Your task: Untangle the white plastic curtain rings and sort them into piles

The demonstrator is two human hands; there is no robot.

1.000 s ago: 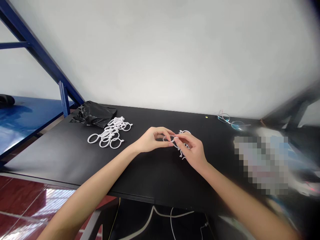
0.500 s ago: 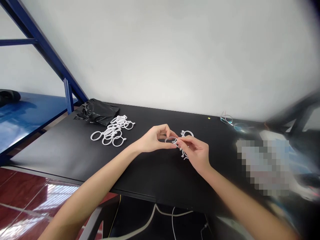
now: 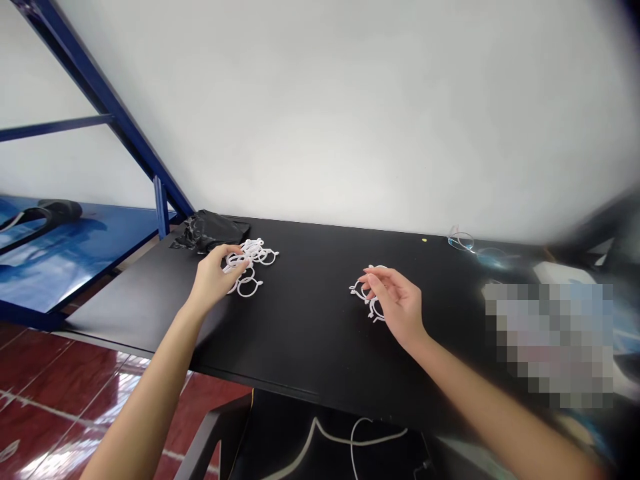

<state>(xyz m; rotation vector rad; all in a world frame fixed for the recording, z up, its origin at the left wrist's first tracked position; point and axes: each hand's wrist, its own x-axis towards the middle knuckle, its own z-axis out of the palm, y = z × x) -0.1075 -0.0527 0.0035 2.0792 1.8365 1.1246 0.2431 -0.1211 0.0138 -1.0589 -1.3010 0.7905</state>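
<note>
My left hand (image 3: 213, 280) reaches out to the left over a pile of white plastic ring-shaped frames (image 3: 255, 255) on the black table (image 3: 300, 333). Its fingertips are curled onto one frame at the near side of the pile. My right hand (image 3: 395, 300) hovers just above a smaller heap of white frames (image 3: 361, 289) near the middle of the table. Its fingers are loosely spread and hold nothing.
A crumpled black plastic bag (image 3: 213, 229) lies behind the left pile. A pair of clear glasses (image 3: 467, 243) rests at the back right by the white wall. A blue metal rack (image 3: 100, 100) and blue shelf stand to the left. Cables (image 3: 350, 437) hang under the table's front edge.
Both hands were together at the middle, working a white frame. The left hand has moved left to the big pile; the right hand has opened over the smaller heap.
</note>
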